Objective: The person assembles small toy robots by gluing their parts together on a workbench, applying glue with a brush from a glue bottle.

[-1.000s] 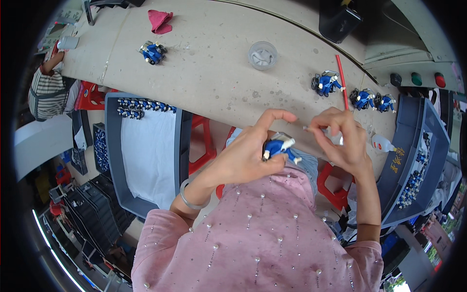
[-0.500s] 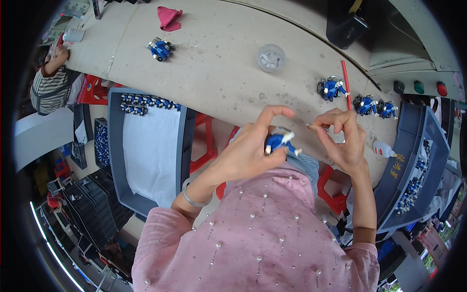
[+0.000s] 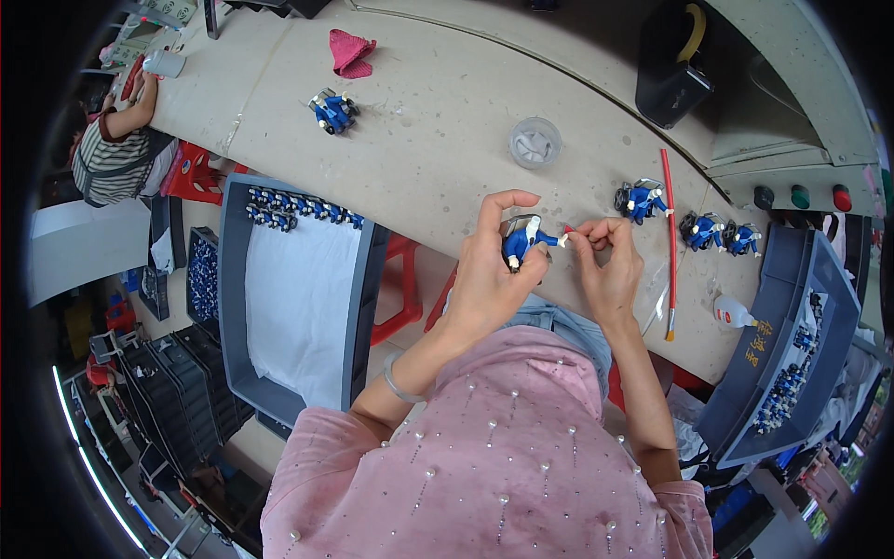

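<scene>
- Steadily, the left hand (image 3: 494, 284) grips a blue-coated figure (image 3: 523, 247) before the body; bracing it still would suit such fine work.
- Right hand (image 3: 610, 272) pinched beside the figure's outstretched arm, perhaps on a small red piece (image 3: 569, 228), too tiny to be sure; light fingertip pressure seems best.
- Beyond, a red brush (image 3: 670, 261) on the desk (image 3: 447, 112).
</scene>
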The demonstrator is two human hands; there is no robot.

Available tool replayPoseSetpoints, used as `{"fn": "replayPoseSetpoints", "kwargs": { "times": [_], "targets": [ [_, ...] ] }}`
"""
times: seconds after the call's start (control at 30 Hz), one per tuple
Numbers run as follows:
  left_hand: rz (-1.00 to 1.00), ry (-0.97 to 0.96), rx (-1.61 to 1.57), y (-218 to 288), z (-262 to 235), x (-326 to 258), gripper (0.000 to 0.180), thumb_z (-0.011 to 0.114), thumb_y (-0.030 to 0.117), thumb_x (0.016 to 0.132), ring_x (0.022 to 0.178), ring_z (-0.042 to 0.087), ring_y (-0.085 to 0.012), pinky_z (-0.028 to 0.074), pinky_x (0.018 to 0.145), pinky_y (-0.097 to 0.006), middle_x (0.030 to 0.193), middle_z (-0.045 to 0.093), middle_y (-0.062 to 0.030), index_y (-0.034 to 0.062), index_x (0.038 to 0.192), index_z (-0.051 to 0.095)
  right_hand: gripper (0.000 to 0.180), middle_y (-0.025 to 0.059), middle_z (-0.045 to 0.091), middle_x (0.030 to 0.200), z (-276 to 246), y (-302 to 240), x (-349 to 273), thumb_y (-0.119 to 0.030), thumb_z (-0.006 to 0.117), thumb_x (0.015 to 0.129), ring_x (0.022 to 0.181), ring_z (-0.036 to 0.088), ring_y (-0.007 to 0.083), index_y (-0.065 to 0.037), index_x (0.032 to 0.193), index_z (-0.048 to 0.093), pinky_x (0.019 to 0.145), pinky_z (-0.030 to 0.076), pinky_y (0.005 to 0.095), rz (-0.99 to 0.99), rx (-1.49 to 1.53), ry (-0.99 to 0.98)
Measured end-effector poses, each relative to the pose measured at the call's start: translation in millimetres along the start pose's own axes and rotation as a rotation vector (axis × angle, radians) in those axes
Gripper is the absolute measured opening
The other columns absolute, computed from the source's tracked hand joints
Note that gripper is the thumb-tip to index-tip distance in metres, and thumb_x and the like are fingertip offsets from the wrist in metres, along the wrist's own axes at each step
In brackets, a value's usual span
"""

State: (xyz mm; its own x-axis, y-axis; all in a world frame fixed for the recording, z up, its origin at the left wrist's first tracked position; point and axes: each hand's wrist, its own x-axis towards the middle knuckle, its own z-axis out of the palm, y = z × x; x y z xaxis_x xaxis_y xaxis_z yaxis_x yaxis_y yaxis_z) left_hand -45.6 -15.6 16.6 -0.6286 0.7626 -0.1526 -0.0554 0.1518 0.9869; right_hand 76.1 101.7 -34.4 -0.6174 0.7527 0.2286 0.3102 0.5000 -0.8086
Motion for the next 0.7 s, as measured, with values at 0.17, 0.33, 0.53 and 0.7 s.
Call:
{"fn": "replayPoseSetpoints", "kwargs": {
  "times": [0.17,0.33,0.53,0.7],
  "targets": [
    [-0.021,-0.01,-0.128,0,6,5,0.043,0.057,0.003,0.08,0.058,0.047,-0.0061,0.04,0.054,-0.023,0.067,0.053,-0.0018,0.0042,0.121,0.044,0.017,0.0106,0.06,0.078,-4,-4,3,-0.001,0.071,0.078,0.068,0.056,0.0212,0.0,0.084,0.054,0.062,0.046,0.0311,0.024,-0.034,-0.034],
    [-0.06,-0.052,-0.168,3,9,10,0.042,0.057,0.001,0.081,0.063,0.051,-0.0052,0.042,0.057,-0.022,0.073,0.057,-0.002,0.0047,0.121,0.045,0.013,0.0108,0.06,0.078,-15,-14,7,-0.001,0.07,0.079,0.068,0.057,0.0209,0.001,0.085,0.059,0.061,0.046,0.0309,-0.002,-0.063,0.037],
    [-0.106,-0.088,-0.247,15,4,6,0.016,0.057,0.006,0.085,0.067,0.057,-0.0071,0.045,0.06,-0.02,0.074,0.062,-0.0051,0.0009,0.101,0.058,0.011,0.0045,0.063,0.076,-58,-25,48,-0.005,0.062,0.087,0.065,0.056,0.0101,0.003,0.094,0.064,0.06,0.044,0.0238,-0.013,0.014,0.339],
    [-0.039,-0.103,-0.308,12,7,7,0.011,0.061,0.011,0.088,0.063,0.055,-0.0042,0.043,0.055,-0.018,0.069,0.06,-0.0015,0.0006,0.087,0.061,0.019,0.0039,0.064,0.076,-89,-24,111,-0.012,0.058,0.09,0.065,0.055,0.0067,0.003,0.099,0.065,0.061,0.045,0.0227,0.218,0.17,0.399]
  ]
}}
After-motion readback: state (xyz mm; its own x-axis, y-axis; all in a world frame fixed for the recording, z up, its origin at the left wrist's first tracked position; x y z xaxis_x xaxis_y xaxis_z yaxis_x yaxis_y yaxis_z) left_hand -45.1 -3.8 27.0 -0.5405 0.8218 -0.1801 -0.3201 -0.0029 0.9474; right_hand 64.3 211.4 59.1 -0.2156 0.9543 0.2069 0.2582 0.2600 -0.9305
